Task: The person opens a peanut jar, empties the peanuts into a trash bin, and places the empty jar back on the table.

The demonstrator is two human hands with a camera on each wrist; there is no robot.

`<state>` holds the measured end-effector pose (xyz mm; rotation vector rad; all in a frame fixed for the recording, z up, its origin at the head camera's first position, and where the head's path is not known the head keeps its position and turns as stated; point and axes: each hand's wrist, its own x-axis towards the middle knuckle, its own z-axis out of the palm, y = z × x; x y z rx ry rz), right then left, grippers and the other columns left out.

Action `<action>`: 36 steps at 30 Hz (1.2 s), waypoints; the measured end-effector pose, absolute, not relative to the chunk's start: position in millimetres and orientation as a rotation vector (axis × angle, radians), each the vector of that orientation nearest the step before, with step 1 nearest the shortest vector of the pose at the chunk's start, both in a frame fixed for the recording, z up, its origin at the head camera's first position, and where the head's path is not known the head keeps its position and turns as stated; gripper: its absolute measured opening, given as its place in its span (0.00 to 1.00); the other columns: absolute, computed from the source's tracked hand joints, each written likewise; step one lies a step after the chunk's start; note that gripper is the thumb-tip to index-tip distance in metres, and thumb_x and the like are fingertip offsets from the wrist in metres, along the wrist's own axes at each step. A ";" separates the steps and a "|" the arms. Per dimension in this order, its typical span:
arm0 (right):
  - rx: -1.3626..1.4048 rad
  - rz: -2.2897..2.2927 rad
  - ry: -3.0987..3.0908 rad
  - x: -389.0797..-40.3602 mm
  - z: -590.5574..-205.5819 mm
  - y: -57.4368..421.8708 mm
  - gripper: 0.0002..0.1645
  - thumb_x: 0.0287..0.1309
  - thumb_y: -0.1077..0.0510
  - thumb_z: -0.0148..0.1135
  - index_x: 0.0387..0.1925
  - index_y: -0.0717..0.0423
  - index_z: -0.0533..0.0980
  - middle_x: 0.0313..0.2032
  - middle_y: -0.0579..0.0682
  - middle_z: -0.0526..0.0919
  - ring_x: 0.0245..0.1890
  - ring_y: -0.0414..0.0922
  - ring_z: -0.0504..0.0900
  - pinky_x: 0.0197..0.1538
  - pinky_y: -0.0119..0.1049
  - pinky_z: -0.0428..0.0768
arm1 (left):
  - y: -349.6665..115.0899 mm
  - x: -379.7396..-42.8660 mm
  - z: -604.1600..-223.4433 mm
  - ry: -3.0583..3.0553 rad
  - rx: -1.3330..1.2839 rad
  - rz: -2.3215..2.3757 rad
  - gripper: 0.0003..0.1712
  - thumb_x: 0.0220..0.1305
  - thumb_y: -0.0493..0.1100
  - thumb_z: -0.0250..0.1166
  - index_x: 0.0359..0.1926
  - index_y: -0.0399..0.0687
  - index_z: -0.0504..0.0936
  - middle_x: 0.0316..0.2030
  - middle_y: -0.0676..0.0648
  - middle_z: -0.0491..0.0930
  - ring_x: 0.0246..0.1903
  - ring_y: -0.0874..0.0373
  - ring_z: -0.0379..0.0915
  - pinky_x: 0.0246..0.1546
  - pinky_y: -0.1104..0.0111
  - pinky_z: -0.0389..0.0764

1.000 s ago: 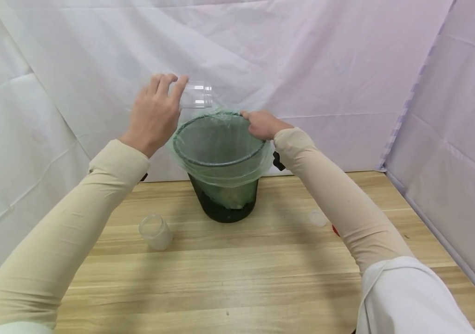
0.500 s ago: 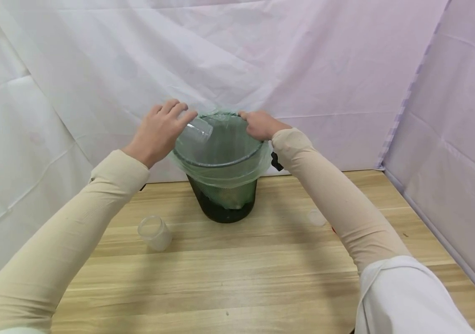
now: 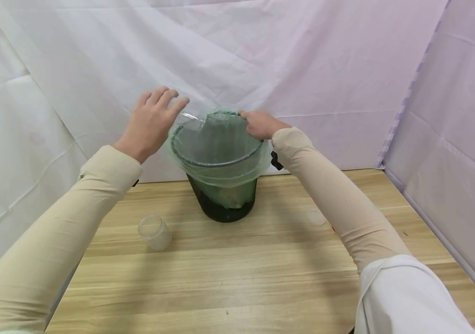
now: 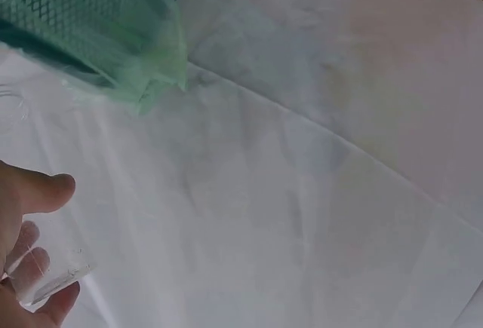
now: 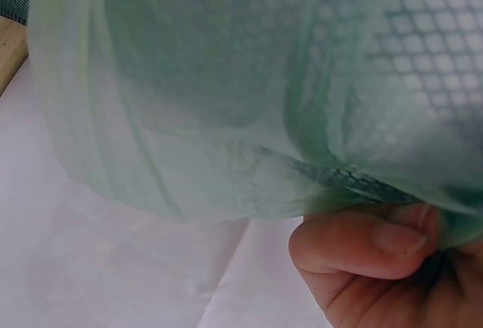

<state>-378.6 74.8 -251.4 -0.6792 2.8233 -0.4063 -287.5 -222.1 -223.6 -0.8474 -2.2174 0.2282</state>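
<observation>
My left hand (image 3: 148,121) holds a clear plastic jar (image 3: 194,119) by its body, tipped so the mouth points right over the left rim of a wastebasket (image 3: 220,212). In the left wrist view, thumb and fingers wrap the see-through jar (image 4: 56,271). The black mesh basket stands upright, lined with a thin green bin bag (image 3: 225,178) folded over its rim. On the far right of that rim, my right hand (image 3: 262,124) grips the edge through the bag. The right wrist view shows the thumb (image 5: 362,243) pressed against the bagged mesh.
A clear cup (image 3: 155,234) stands on the wooden table (image 3: 220,278) left of the basket. To the right lie a pale round lid (image 3: 316,217) and a small red thing (image 3: 334,229), mostly hidden behind the right forearm. White sheets (image 3: 325,55) hang behind and at the sides.
The left hand first lowered the jar, tilting its mouth down into the basket opening, then drew it up and left, still tilted. The right hand stays on the rim.
</observation>
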 end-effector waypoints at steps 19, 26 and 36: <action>-0.683 -0.377 2.839 -380.8 -252.3 77.4 0.42 0.78 0.67 0.30 0.88 0.52 0.42 0.85 0.60 0.54 0.14 0.37 0.52 0.25 0.33 0.64 | -216.8 -287.2 -233.5 -2.226 -0.866 0.292 0.27 0.71 0.25 0.65 0.69 0.36 0.76 0.58 0.30 0.82 0.59 0.34 0.78 0.52 0.42 0.86; -0.683 -0.405 2.841 -381.1 -254.1 78.3 0.42 0.78 0.67 0.31 0.88 0.52 0.43 0.85 0.61 0.56 0.14 0.37 0.52 0.25 0.33 0.65 | -219.0 -287.8 -242.6 -2.220 -0.902 0.318 0.27 0.69 0.20 0.61 0.65 0.39 0.78 0.59 0.31 0.81 0.61 0.34 0.76 0.57 0.42 0.83; -0.680 -0.465 2.839 -380.4 -254.4 79.2 0.42 0.77 0.67 0.31 0.89 0.50 0.44 0.81 0.62 0.65 0.14 0.37 0.54 0.25 0.34 0.67 | -221.0 -284.9 -246.2 -2.199 -0.905 0.342 0.28 0.67 0.20 0.64 0.65 0.38 0.77 0.59 0.30 0.81 0.61 0.33 0.76 0.60 0.41 0.82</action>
